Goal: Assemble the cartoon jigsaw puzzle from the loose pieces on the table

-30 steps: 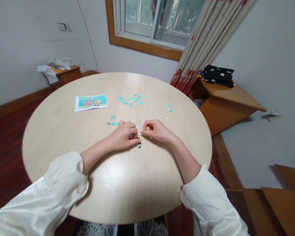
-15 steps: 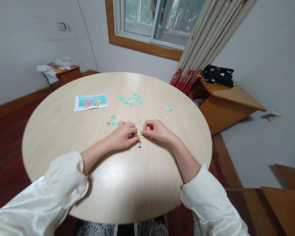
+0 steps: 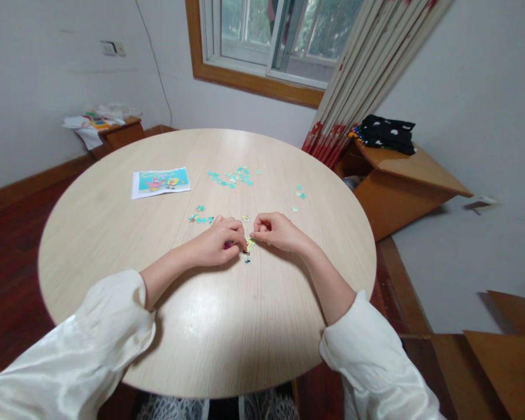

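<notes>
Small jigsaw puzzle pieces (image 3: 247, 253), yellow, brown and dark, lie together on the round table between my two hands. My left hand (image 3: 219, 242) rests over their left side, fingers curled and touching them; it hides part of the group, with some pink showing beneath. From the right, my right hand (image 3: 280, 231) pinches at the upper right edge of the same group, thumb and forefinger together on a yellowish puzzle piece (image 3: 252, 240). Just above the gap between the hands lies a single loose piece (image 3: 245, 218).
A printed cartoon picture (image 3: 161, 183) lies at the left of the pale table (image 3: 192, 350). Loose turquoise pieces (image 3: 231, 177) are scattered at the back middle. A short row of pieces (image 3: 201, 220) sits beyond my left hand, and several pieces (image 3: 300, 193) lie to the right.
My left hand's forefinger and thumb have shifted a little, uncovering more of the pieces beneath. My right hand keeps nearly the same place and pinch.
</notes>
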`<state>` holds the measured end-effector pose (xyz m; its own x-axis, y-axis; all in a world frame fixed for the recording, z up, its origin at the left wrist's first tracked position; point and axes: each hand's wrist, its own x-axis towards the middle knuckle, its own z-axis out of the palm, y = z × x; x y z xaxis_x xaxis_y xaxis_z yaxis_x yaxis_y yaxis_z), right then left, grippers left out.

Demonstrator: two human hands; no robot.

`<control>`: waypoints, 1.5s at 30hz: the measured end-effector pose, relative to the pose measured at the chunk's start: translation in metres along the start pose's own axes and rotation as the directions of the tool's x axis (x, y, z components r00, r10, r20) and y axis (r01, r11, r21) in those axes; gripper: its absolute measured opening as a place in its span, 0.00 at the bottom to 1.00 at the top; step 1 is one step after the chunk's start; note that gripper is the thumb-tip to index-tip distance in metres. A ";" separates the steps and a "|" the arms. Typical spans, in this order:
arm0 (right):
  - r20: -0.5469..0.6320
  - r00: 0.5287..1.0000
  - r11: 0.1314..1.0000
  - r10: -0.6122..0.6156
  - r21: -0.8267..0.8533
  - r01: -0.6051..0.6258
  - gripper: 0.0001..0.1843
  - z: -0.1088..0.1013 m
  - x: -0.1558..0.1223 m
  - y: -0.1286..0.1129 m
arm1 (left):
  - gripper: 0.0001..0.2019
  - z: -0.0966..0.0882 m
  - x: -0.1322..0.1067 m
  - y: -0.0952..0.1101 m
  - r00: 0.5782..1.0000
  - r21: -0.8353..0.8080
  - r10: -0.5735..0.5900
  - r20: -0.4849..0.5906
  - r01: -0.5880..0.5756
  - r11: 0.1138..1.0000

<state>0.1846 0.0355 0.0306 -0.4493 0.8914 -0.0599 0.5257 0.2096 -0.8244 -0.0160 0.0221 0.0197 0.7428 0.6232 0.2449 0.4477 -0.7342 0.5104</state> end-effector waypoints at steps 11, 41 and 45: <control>0.001 1.000 1.000 0.007 -0.029 -0.007 0.07 0.000 -0.001 -0.002 | 0.14 -0.005 0.000 0.004 0.994 0.016 -0.001 0.109 0.000 1.000; -0.465 0.885 0.998 -0.018 0.042 0.042 0.10 -0.005 0.016 0.031 | 0.06 -0.020 0.012 -0.035 0.449 -0.970 -0.877 -0.170 -0.235 0.067; -0.494 0.869 0.989 0.031 0.139 0.044 0.13 -0.006 0.019 0.032 | 0.06 -0.024 0.011 -0.035 0.456 -0.957 -0.883 -0.111 -0.290 -0.029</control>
<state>0.1974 0.0620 0.0066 -0.0172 0.9796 0.2004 0.4005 0.1904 -0.8963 -0.0350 0.0612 0.0245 -0.1121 0.9624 -0.2474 -0.7048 0.0985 0.7025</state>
